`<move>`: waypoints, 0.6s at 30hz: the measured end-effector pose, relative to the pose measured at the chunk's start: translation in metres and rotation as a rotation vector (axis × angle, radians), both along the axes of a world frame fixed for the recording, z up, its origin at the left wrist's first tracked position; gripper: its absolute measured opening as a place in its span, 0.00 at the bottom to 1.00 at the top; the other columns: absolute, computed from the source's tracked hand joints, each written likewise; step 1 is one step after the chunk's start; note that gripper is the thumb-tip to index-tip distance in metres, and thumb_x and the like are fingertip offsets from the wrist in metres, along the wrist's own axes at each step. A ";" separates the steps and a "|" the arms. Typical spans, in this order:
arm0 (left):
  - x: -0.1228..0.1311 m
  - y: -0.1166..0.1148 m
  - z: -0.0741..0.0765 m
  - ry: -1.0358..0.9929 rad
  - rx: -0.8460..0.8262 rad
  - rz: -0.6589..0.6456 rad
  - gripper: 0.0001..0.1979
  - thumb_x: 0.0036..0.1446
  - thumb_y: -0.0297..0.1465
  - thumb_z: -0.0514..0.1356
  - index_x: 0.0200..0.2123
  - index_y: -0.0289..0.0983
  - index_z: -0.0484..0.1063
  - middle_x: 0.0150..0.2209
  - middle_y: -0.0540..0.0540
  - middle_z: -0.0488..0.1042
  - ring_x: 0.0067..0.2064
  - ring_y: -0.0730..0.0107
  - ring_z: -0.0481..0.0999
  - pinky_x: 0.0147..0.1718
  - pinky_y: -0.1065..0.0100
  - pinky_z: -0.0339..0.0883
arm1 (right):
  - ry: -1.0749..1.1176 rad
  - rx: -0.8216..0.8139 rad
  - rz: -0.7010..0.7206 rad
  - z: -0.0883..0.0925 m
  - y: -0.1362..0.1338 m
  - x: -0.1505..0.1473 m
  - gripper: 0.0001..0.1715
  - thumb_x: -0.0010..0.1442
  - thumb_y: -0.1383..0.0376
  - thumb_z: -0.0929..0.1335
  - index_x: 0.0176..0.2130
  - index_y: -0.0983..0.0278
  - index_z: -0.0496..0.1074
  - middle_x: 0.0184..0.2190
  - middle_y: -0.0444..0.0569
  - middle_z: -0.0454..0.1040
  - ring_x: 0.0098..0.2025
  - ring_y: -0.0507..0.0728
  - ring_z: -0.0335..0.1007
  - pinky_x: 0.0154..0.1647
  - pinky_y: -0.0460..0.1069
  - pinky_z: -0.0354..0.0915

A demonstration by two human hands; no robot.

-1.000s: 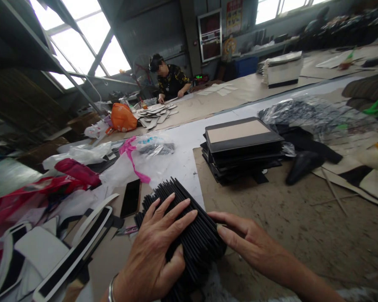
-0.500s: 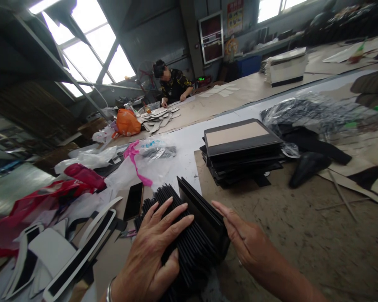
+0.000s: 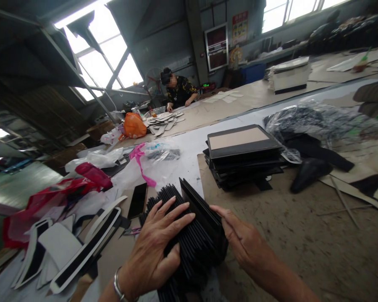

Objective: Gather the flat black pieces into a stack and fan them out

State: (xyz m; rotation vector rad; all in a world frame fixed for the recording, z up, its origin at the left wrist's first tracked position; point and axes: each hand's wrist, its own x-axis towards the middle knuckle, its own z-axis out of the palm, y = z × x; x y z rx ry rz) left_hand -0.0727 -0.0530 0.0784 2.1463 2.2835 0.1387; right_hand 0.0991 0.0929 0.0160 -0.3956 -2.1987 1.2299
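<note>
A row of thin black panels [image 3: 197,239] stands on edge in front of me, packed side by side. Across their top edges lies my left hand [image 3: 160,237], fingers spread, a bracelet at its wrist. My right hand [image 3: 244,235] rests with outstretched fingers against the outer face of the rightmost panels. Between the two hands a gap parts those few panels from the rest of the row. Behind them sits a stack of flat black pieces [image 3: 245,155], the top one bearing a beige rectangle. The row's lower part is partly hidden by my left hand.
Left of the row lie a phone [image 3: 137,200], small scissors [image 3: 132,231] and white-and-black cut pieces [image 3: 86,251]. Plastic bags [image 3: 91,178] spread behind these. Clear wrap [image 3: 321,119] and black scraps [image 3: 311,172] lie at right. Across the table a person [image 3: 179,92] works.
My view has shifted slightly, so the scene sits a little lower and further right. Both hands keep nearly the same place on the black panels.
</note>
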 end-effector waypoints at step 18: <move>-0.005 -0.010 -0.003 0.088 0.068 -0.030 0.27 0.55 0.29 0.47 0.59 0.49 0.56 0.61 0.53 0.58 0.63 0.58 0.52 0.61 0.49 0.46 | 0.054 0.078 0.044 -0.006 -0.024 -0.007 0.21 0.62 0.64 0.59 0.51 0.70 0.67 0.47 0.57 0.72 0.50 0.58 0.69 0.50 0.50 0.67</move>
